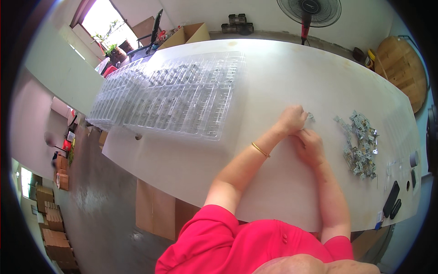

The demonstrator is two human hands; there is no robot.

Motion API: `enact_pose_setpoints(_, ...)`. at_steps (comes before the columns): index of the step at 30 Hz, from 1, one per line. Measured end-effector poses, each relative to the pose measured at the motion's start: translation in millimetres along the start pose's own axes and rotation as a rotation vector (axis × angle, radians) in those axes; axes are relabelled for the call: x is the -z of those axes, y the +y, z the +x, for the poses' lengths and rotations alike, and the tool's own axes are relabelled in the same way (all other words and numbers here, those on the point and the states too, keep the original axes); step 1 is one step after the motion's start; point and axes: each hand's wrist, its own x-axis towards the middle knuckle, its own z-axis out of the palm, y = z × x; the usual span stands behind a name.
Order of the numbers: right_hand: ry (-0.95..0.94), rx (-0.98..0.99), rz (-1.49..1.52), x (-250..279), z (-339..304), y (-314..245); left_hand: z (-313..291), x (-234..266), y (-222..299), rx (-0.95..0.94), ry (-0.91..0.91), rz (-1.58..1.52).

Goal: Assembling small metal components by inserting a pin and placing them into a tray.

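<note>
A: From the head view, the left hand [292, 119] and the right hand [311, 148] are being held close together over the white table [278, 64], fingers curled inward!

B: And the small metal part [311, 117]?

A: It's being spotted right at the left fingertips, on their far side. Whether it's being pinched can't be told; the contact is being hidden by the fingers.

B: So how is this being done well?

A: With something so small, firm but light fingertip pressure is probably being called for: steadied by one hand, worked by the other, with bending being avoided. The view is being partly blocked by knuckles, so a lower wrist might be helping.

B: What's being seen around them?

A: A loose metal heap [363, 148] is being spotted well apart, to the right; clear compartmented trays [211, 136] are being seen to the left.
</note>
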Motion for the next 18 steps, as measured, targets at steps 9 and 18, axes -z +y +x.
enact_pose_setpoints(9,-0.149,-0.446,0.569,23.2,-10.3,8.8,-22.3,0.8,-10.1,-0.232,0.183,0.016)
enact_pose_setpoints(18,0.122,-0.726,1.25,29.3,-18.3,36.6,-13.1,-18.9,-28.4,-0.397,0.348,0.329)
